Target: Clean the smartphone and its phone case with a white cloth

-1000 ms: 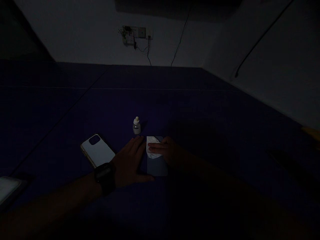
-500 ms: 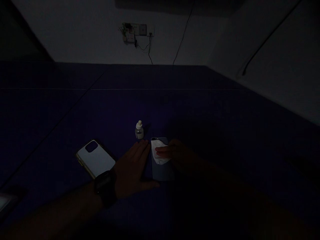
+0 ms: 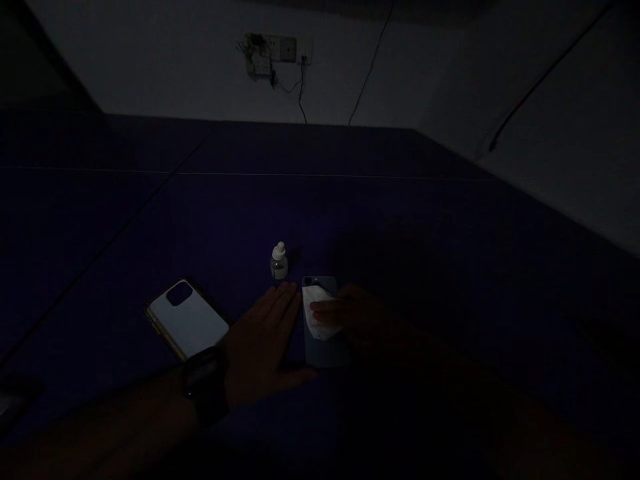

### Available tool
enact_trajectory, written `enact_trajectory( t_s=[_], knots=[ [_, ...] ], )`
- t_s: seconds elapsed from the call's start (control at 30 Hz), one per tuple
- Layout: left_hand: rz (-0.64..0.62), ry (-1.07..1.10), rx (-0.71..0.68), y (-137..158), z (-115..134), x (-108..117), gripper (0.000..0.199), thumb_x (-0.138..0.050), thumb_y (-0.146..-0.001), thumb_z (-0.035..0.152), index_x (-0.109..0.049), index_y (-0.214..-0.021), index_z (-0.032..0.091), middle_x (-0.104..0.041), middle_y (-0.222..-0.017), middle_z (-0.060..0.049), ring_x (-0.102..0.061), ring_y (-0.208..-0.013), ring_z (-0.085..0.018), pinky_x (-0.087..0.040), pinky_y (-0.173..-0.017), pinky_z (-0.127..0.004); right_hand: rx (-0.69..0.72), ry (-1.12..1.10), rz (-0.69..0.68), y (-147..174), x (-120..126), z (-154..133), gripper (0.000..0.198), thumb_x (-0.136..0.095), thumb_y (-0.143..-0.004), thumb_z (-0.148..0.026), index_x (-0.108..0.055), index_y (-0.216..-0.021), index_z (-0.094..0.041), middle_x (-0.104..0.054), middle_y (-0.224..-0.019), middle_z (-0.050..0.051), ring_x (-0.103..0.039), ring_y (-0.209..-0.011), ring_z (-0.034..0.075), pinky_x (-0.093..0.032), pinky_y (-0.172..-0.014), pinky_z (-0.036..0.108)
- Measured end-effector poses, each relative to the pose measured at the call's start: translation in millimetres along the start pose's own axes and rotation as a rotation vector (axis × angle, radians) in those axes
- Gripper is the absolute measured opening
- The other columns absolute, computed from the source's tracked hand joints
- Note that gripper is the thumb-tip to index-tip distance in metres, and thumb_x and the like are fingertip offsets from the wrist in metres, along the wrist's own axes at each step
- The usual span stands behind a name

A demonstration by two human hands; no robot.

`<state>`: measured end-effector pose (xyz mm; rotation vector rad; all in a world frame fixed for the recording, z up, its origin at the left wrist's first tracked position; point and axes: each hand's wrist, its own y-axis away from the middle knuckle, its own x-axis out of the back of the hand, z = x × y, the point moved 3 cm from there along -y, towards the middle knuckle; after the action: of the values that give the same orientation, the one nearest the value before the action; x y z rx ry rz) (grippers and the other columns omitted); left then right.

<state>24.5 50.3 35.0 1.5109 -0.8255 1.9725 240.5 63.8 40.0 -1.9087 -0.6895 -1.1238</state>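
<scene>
A phone [image 3: 323, 353] lies face down on the dark blue surface, its camera corner at the far left. Pressed against its back is a white wipe [image 3: 317, 327], held under the fingers of my right hand [image 3: 355, 313]. My left hand [image 3: 263, 350] lies flat beside the phone's left edge, fingers stretched forward and thumb by the near end. Just beyond those fingertips stands a small clear bottle [image 3: 279, 265] with a white cap. A phone case [image 3: 190, 320] with a camera cutout lies left of my left hand.
The blue surface [image 3: 250, 207] stretches back to a wall with sockets [image 3: 280, 50] and hanging cables [image 3: 302, 93]. At the lower left edge is a dark flat object [image 3: 17, 397], too dim to make out. The room is very dark.
My right hand and the wipe have slid slightly toward me along the phone's back, showing more of the camera corner. My left hand stays in place. The view has shifted slightly.
</scene>
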Motion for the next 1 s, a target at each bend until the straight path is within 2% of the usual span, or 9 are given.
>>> enact_trajectory(
  t_s=[0.23,0.3,0.37,0.5,0.57,0.7,0.83,0.9,1.0],
  knots=[
    [0.019,0.004,0.008,-6,-3,-1,0.107,-0.055,-0.082,0.080,-0.027,-0.155,0.005,-0.032,-0.160,-0.026,-0.034,-0.147,-0.040,-0.038,-0.115,-0.056,-0.121,-0.053,0.067,5,1,12,0.050,-0.040,-0.090,-0.006,-0.064,-0.133,-0.020,-0.068,-0.132,0.010,-0.060,-0.098,0.024,-0.053,-0.084,0.043],
    [0.021,0.002,0.013,-7,-5,-3,0.107,-0.055,-0.082,0.080,-0.028,-0.155,0.006,-0.032,-0.160,-0.026,-0.034,-0.147,-0.040,-0.037,-0.115,-0.056,-0.145,-0.055,0.048,6,1,16,0.051,-0.042,-0.090,-0.007,-0.063,-0.134,-0.021,-0.068,-0.134,0.009,-0.059,-0.096,0.024,-0.053,-0.083,0.043],
    [0.029,0.005,0.011,-9,-6,-5,0.108,-0.053,-0.082,0.081,-0.027,-0.155,0.007,-0.033,-0.159,-0.026,-0.035,-0.147,-0.040,-0.037,-0.115,-0.056,-0.119,-0.050,0.003,5,1,18,0.052,-0.044,-0.088,-0.008,-0.061,-0.136,-0.020,-0.065,-0.137,0.009,-0.058,-0.096,0.024,-0.053,-0.083,0.042],
    [0.072,0.008,0.012,-13,-10,-9,0.108,-0.054,-0.084,0.080,-0.023,-0.156,0.006,-0.035,-0.159,-0.026,-0.035,-0.147,-0.040,-0.038,-0.115,-0.056,-0.020,-0.057,-0.036,2,-1,15,0.056,-0.045,-0.086,-0.010,-0.054,-0.141,-0.012,-0.063,-0.140,0.011,-0.057,-0.108,0.025,-0.049,-0.094,0.044],
    [0.080,0.003,0.025,-15,-12,-11,0.107,-0.055,-0.084,0.078,-0.023,-0.157,0.006,-0.035,-0.159,-0.025,-0.035,-0.146,-0.041,-0.040,-0.114,-0.057,-0.050,-0.032,-0.023,1,-1,17,0.056,-0.045,-0.085,-0.010,-0.053,-0.141,-0.012,-0.063,-0.140,0.011,-0.057,-0.111,0.025,-0.048,-0.095,0.043],
    [0.044,-0.003,0.032,-19,-15,-17,0.109,-0.059,-0.081,0.078,-0.026,-0.156,0.007,-0.035,-0.159,-0.024,-0.039,-0.144,-0.042,-0.043,-0.111,-0.059,-0.162,0.009,0.021,5,-2,25,0.051,-0.045,-0.084,-0.009,-0.061,-0.132,-0.017,-0.067,-0.134,0.010,-0.059,-0.101,0.025,-0.050,-0.088,0.040],
    [0.065,-0.037,0.016,-21,-16,-18,0.112,-0.062,-0.079,0.076,-0.027,-0.155,0.002,-0.035,-0.158,-0.026,-0.040,-0.143,-0.043,-0.046,-0.110,-0.057,-0.102,-0.037,0.023,5,-6,24,0.052,-0.044,-0.084,-0.008,-0.060,-0.133,-0.017,-0.070,-0.129,0.008,-0.060,-0.103,0.023,-0.049,-0.091,0.039],
    [0.073,-0.074,0.012,-22,-16,-17,0.113,-0.063,-0.078,0.076,-0.026,-0.155,0.002,-0.036,-0.158,-0.025,-0.042,-0.142,-0.043,-0.048,-0.107,-0.056,-0.122,-0.031,0.018,4,-8,24,0.054,-0.044,-0.084,-0.010,-0.057,-0.137,-0.017,-0.067,-0.135,0.009,-0.060,-0.107,0.023,-0.048,-0.094,0.041],
    [0.075,-0.119,0.024,-23,-14,-16,0.116,-0.061,-0.077,0.080,-0.024,-0.157,0.004,-0.037,-0.158,-0.025,-0.045,-0.139,-0.043,-0.052,-0.102,-0.055,-0.179,-0.008,0.066,5,-6,29,0.052,-0.046,-0.083,-0.010,-0.060,-0.132,-0.018,-0.066,-0.136,0.009,-0.060,-0.106,0.024,-0.049,-0.093,0.041]
  ],
)
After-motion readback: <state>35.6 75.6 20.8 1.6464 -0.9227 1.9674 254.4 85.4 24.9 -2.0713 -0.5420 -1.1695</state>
